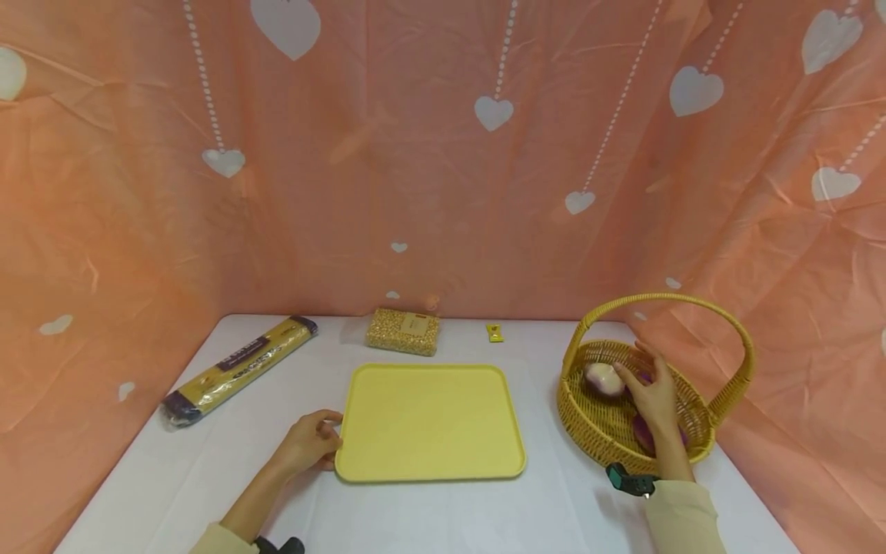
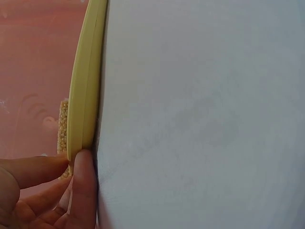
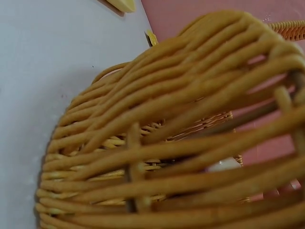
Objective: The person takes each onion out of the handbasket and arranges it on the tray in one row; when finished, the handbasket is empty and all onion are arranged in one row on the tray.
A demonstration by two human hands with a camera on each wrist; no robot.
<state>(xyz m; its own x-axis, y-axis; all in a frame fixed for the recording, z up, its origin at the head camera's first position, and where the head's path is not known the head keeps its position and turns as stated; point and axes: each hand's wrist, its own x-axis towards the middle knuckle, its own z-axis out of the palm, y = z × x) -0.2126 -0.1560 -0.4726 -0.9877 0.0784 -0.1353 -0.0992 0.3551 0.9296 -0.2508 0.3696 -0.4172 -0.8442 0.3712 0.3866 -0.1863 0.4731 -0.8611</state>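
Note:
A yellow rectangular tray [image 1: 431, 423] lies on the white table. My left hand [image 1: 308, 442] is at its left side; in the left wrist view the thumb [image 2: 43, 169] and a finger [image 2: 84, 186] pinch the tray's rim [image 2: 86, 95]. My right hand [image 1: 654, 392] reaches into a wicker basket [image 1: 588, 438] with a tall handle. Its thumb is by a white and purple garlic bulb [image 1: 604, 380], the fingers spread apart; whether they touch the bulb I cannot tell. Purple things [image 1: 644, 435] lie partly hidden under the hand and wrist. Basket weave hides the right hand in the right wrist view.
A long spaghetti packet [image 1: 238, 371] lies slanted at the left. Behind the tray are a clear bag of yellowish grains [image 1: 401, 332] and a small yellow sachet [image 1: 494, 332]. A pink curtain with white hearts [image 1: 443, 192] surrounds the table [image 1: 543, 508].

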